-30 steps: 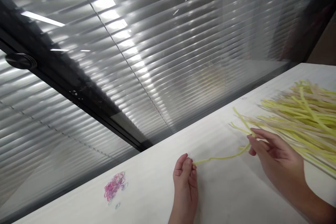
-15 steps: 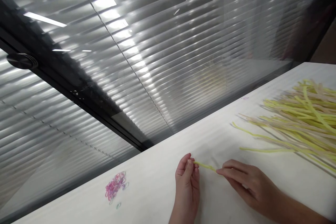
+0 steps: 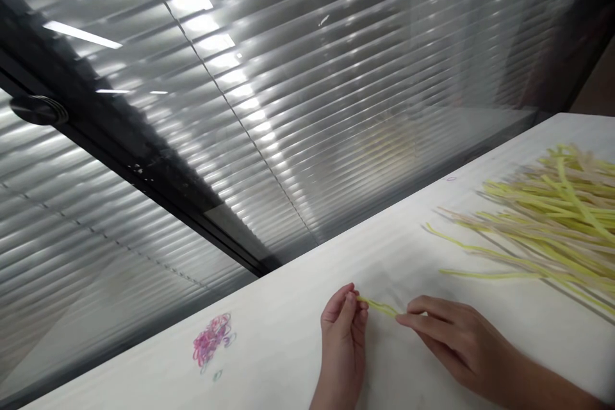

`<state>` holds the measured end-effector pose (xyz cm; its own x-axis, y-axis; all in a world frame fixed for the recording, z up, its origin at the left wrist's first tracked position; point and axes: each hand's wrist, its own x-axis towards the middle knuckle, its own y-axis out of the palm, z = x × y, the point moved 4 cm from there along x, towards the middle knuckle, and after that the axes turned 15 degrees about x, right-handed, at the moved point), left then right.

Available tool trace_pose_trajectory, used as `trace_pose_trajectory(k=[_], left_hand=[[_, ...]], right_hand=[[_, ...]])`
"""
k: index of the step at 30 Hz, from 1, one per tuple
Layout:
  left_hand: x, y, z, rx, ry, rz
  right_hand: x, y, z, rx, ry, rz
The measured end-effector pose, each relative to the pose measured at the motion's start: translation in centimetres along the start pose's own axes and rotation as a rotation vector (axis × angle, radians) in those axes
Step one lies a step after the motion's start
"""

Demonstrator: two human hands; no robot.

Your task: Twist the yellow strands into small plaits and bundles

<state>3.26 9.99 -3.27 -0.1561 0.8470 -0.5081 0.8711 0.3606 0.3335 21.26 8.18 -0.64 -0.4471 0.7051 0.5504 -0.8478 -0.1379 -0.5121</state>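
A short span of yellow pipe cleaner stretches between my two hands, slightly wavy, just above the white table. My left hand pinches one end between thumb and forefinger, its other fingers curled in. At the opposite end, my right hand grips it with the fingertips, palm down. Whether it is one strand or a doubled one I cannot tell. To the right lies a big loose pile of yellow and beige pipe cleaners, some ends sticking out toward my right hand.
On the white table, a small heap of pink, red and purple rubber bands lies left of my hands, with a green band beside it. A single pink band rests near the far edge. Behind stands a glass partition with blinds.
Both hands keep their hold on the pipe cleaner and have shifted only very slightly. The span between them looks a little more bent than before.
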Motion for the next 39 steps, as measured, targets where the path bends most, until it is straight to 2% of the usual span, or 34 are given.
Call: trace_pose_trajectory(k=[5,9,12,19,27,34,39], left_hand=[[-0.1,0.1,0.0,0.113,0.046,0.044],[-0.2,0.3,-0.2,0.267,0.184,0.108],[-0.2,0.4,-0.3,0.342,0.248,0.111],[0.1,0.1,0.1,0.306,0.199,0.088],[0.2,-0.1,0.0,0.269,0.179,0.066],[-0.1,0.1,-0.1,0.309,0.179,0.094],[0.1,-0.2,0.0,0.278,0.172,0.06]], right_hand=[[0.2,-0.5,0.1,0.023,0.011,-0.058],[0.2,-0.6,0.0,0.004,0.007,-0.08],[0.1,-0.8,-0.1,-0.015,-0.002,-0.097],[0.2,-1.1,-0.2,0.017,0.032,-0.117],[0.3,-1.6,-0.1,0.012,0.004,-0.162],[-0.2,-0.8,-0.3,-0.048,-0.003,-0.089],[-0.3,-0.8,-0.4,-0.091,-0.029,-0.088]])
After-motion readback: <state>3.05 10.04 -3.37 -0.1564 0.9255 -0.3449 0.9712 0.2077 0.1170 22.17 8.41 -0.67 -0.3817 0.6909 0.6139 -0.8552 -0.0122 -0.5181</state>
